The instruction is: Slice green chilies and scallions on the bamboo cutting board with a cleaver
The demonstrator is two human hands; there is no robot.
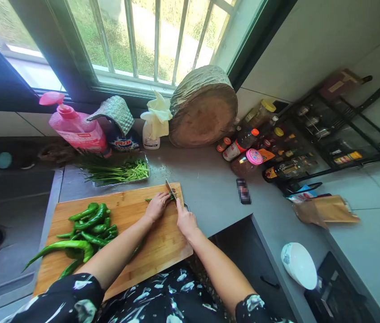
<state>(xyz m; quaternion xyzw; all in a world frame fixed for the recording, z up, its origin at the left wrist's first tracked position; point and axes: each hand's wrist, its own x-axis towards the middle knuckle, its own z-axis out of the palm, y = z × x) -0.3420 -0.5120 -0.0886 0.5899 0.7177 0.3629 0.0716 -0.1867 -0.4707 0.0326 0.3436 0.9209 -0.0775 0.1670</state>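
The left hand (158,205) partly hides a green piece (148,199), perhaps pepper; the sink (11,193) is cut off.

Legible text: none; all lettering is too small or blurred to read. Marked items: pink pump bottle (78,128), small red panel with pale writing; blue container (125,143), large white characters; orange-capped bottle (239,146), pale label; dark bottle (283,169), yellow label; pink jar lid (254,156), pale marking; cutting board (125,208), small dark mark close to the knife (171,189).

knife (171,189) — in right hand (186,222)
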